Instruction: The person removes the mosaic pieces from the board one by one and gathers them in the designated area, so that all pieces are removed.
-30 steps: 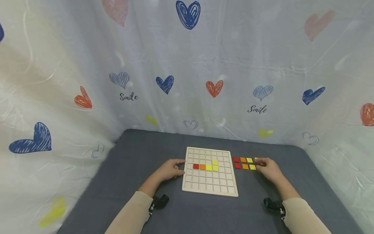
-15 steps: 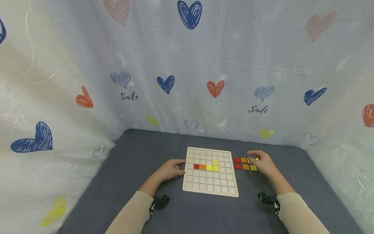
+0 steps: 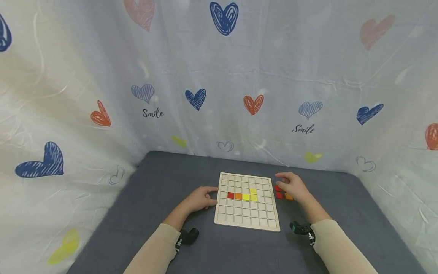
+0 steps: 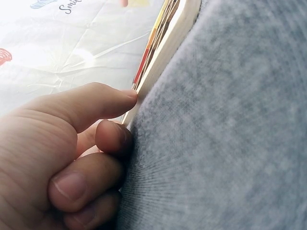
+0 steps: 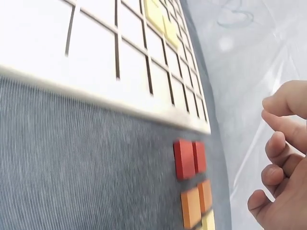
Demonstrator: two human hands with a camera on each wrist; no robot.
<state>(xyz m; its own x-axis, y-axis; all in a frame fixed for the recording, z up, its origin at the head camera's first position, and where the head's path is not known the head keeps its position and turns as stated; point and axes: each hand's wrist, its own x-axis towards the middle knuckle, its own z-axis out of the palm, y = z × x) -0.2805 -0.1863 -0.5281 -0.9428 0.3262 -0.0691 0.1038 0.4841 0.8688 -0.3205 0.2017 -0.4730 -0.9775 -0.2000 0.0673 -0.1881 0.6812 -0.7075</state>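
Observation:
A pale wooden grid board (image 3: 247, 227) lies on the table. One row of it holds a red tile (image 3: 230, 195), an orange tile (image 3: 238, 196) and two yellow tiles, with another yellow tile (image 3: 253, 191) above the row's right end. My left hand (image 3: 197, 198) touches the board's left edge with index fingertip and thumb; its other fingers curl loosely in the left wrist view. Over the loose tiles right of the board hovers my right hand (image 3: 292, 186), index finger and thumb apart, no tile visible between them. Beneath it show red tiles (image 5: 184, 159) and orange tiles (image 5: 191, 207).
A dark grey cloth (image 3: 171, 167) covers the table. Behind and beside it hangs a pale curtain (image 3: 219, 76) printed with hearts. A loose yellow tile (image 5: 208, 221) peeks in at the bottom of the right wrist view. Each wrist wears a dark camera mount (image 3: 301, 228).
My right hand has moved left from the loose yellow tiles to over the red ones, now covering part of the group. The left hand stays at the board's edge.

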